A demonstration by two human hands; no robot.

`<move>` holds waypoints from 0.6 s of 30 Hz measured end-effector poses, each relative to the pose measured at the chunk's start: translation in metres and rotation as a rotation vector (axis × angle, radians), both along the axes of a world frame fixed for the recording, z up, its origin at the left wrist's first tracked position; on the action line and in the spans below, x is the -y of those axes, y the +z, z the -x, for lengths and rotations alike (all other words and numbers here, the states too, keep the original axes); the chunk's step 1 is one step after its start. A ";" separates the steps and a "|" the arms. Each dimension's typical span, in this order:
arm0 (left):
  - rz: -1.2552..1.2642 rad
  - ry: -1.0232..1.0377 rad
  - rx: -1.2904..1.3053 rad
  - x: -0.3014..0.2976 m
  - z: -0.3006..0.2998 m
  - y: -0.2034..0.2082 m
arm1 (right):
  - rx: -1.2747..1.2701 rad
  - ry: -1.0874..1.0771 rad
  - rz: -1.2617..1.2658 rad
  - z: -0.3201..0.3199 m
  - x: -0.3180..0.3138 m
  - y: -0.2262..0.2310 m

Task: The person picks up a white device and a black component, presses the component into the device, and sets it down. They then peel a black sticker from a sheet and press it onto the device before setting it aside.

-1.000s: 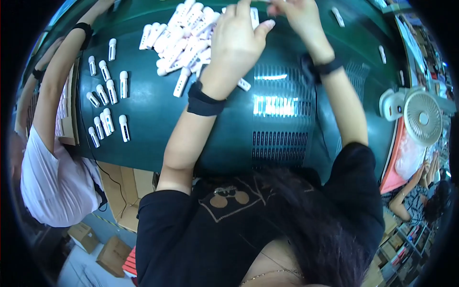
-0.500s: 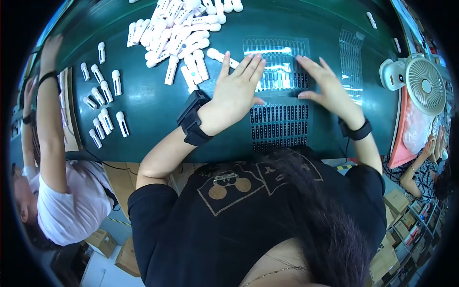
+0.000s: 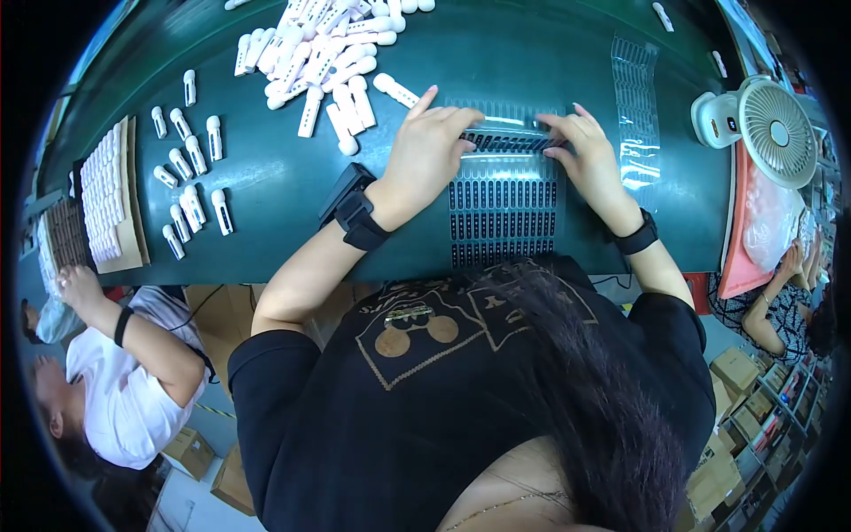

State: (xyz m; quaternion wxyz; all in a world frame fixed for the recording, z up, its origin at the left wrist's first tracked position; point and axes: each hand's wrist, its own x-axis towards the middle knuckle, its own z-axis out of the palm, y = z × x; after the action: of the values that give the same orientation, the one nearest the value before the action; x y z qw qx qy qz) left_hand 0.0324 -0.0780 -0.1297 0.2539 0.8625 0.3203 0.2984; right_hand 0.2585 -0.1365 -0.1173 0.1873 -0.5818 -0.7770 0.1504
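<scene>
A clear plastic sheet (image 3: 507, 142) with small black strips is bending upward between the left fingers (image 3: 463, 117) and the right fingers (image 3: 563, 125), its top catching glare. More rows of strips are lying flat just below both thumbs; whether they belong to it is remaining unclear.

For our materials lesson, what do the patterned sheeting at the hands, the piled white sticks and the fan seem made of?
Sheeting: probably clear, glossy plastic film; light glares off it and green shows through.
White sticks: likely hard, smooth plastic, judging by their uniform rounded heads.
Fan: apparently smooth moulded plastic, from its evenly ribbed, rounded shape.
</scene>
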 end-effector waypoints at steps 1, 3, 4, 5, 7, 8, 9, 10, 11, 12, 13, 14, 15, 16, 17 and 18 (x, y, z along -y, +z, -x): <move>-0.006 0.001 0.002 0.000 0.000 0.001 | -0.045 0.003 -0.002 -0.001 0.000 0.000; -0.019 0.027 0.021 0.001 0.000 0.006 | -0.088 0.009 -0.010 0.001 0.000 0.004; -0.023 0.044 0.030 0.001 0.000 0.009 | -0.070 0.032 -0.057 0.008 0.000 0.010; -0.026 0.050 0.030 0.002 0.000 0.012 | -0.053 0.055 -0.105 0.016 0.000 0.016; -0.069 0.039 0.016 0.003 -0.002 0.019 | -0.034 0.071 -0.159 0.026 -0.002 0.023; -0.091 0.033 0.008 0.004 -0.003 0.021 | -0.073 0.056 -0.151 0.030 -0.004 0.024; -0.098 0.034 0.008 0.005 -0.003 0.023 | -0.113 0.044 -0.144 0.033 -0.007 0.025; -0.118 0.040 -0.086 0.007 -0.002 0.026 | -0.153 0.032 -0.137 0.035 -0.008 0.026; -0.137 0.046 -0.180 0.008 -0.002 0.028 | -0.153 0.034 -0.144 0.034 -0.009 0.026; -0.156 0.053 -0.274 0.009 -0.002 0.030 | -0.166 0.028 -0.102 0.034 -0.008 0.025; -0.163 0.056 -0.274 0.008 -0.005 0.032 | -0.178 0.022 -0.059 0.033 -0.008 0.024; -0.259 0.051 -0.211 0.009 -0.011 0.034 | -0.189 0.020 -0.017 0.033 -0.008 0.024; -0.354 0.046 -0.149 0.009 -0.017 0.037 | -0.187 0.027 -0.024 0.034 -0.008 0.025; -0.450 0.040 -0.086 0.009 -0.020 0.039 | -0.164 0.036 -0.030 0.035 -0.009 0.026; -0.457 0.046 -0.084 0.007 -0.020 0.039 | -0.140 0.046 -0.035 0.036 -0.010 0.027; -0.348 0.004 -0.117 0.003 -0.020 0.038 | -0.116 0.055 -0.041 0.037 -0.011 0.028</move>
State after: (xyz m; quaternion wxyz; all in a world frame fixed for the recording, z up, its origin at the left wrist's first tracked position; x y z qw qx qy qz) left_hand 0.0519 -0.0812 -0.0917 0.0811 0.9086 0.2797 0.2993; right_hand 0.2216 -0.1258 -0.0894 0.2395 -0.5465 -0.7836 0.1729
